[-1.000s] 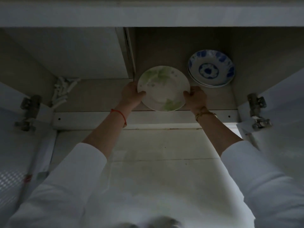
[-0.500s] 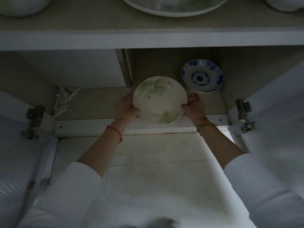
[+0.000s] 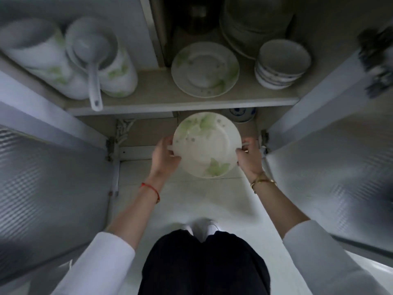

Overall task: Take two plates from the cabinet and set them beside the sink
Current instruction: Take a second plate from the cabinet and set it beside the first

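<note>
no brand, label or writing can be read anywhere in view; the picture is dim and partly blurred.

your left hand [image 3: 164, 157] and right hand [image 3: 248, 157] reach forward with both forearms stretched out, white sleeves pushed back from the wrists. a red cord [image 3: 151, 189] circles your left wrist and a gold bracelet [image 3: 262, 180] your right.

each grip is closed on the plate [image 3: 207, 144]: the left thumb lies over its left rim with the fingers underneath, and the right fingers curl round its right rim. the plate is white with green leaf prints, held about level between the two hands, face up, in front of the lower opening of the cabinet [image 3: 180, 107] and just below the front edge of the shelf. whether a second plate lies under it cannot be told.

behind the held plate, deep in the lower compartment, a blue-patterned dish [image 3: 241, 114] shows partly.

on the shelf above: a matching leaf-print plate [image 3: 205, 69] straight over the held one, a stack of small bowls [image 3: 280, 64] to its right, larger stacked dishes [image 3: 251, 22] behind, and to the left two white leaf-print containers [image 3: 53, 58], one with a white ladle [image 3: 94, 81] whose handle hangs past the shelf edge.

both cabinet doors [image 3: 329, 177] stand open on either side of your arms. below, your dark trousers [image 3: 204, 262] and white shoes [image 3: 202, 227] show over a pale floor.
</note>
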Demonstrator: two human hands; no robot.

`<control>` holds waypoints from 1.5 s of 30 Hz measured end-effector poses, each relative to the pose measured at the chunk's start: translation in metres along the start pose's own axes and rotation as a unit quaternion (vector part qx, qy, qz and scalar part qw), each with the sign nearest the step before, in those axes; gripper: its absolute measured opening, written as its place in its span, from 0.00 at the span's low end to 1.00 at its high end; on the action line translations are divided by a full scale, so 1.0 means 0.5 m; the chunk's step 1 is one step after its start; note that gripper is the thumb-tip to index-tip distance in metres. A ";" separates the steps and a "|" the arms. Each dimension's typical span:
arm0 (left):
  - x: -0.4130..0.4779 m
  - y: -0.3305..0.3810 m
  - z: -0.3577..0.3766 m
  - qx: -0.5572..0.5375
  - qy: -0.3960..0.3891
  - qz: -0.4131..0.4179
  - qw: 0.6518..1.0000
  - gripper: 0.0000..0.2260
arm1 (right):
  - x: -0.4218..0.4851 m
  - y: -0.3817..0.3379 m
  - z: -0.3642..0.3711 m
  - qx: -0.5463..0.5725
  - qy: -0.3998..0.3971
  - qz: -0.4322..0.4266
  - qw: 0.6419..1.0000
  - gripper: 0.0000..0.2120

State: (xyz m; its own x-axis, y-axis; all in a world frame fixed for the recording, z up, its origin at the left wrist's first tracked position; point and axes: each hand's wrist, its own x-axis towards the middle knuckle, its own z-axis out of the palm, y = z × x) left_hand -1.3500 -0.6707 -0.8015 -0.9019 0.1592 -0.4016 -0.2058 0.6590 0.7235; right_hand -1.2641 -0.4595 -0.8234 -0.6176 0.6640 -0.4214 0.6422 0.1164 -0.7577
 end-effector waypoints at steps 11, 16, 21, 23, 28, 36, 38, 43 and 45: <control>-0.240 0.183 -0.172 -0.040 0.006 -0.032 0.999 0.27 | -0.236 -0.186 -0.178 0.022 -0.013 0.030 0.999 0.13; -0.326 0.262 -0.244 -0.045 0.008 -0.022 0.999 0.28 | -0.323 -0.265 -0.248 0.049 -0.025 0.050 0.997 0.12; -0.418 0.349 -0.321 -0.054 0.005 -0.017 0.998 0.30 | -0.414 -0.356 -0.322 0.066 -0.003 0.041 0.997 0.12; -0.456 0.388 -0.356 -0.054 -0.002 -0.016 0.998 0.30 | -0.452 -0.394 -0.358 0.077 0.007 0.042 0.996 0.12; -0.541 0.485 -0.440 -0.040 -0.019 0.014 0.999 0.30 | -0.547 -0.474 -0.444 0.110 0.028 0.035 0.993 0.11; -0.634 0.648 -0.531 -0.026 -0.079 0.088 0.993 0.30 | -0.680 -0.565 -0.578 0.184 0.113 0.005 0.976 0.09; -0.660 0.689 -0.535 -0.029 -0.093 0.106 0.990 0.30 | -0.710 -0.575 -0.618 0.197 0.142 -0.004 0.970 0.08; -0.717 0.772 -0.511 -0.027 -0.145 0.152 0.977 0.30 | -0.792 -0.566 -0.722 0.226 0.227 -0.009 0.947 0.08; -0.743 0.804 -0.489 -0.022 -0.176 0.172 0.969 0.30 | -0.828 -0.553 -0.766 0.242 0.255 0.002 0.936 0.07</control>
State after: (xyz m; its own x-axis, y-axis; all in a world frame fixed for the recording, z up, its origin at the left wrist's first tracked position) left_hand -1.1908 -0.6447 -0.2241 -0.7368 0.6093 -0.2929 0.0608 0.4912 0.8689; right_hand -1.0119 -0.4836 -0.2485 -0.2397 0.9444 -0.2250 0.2862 -0.1527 -0.9459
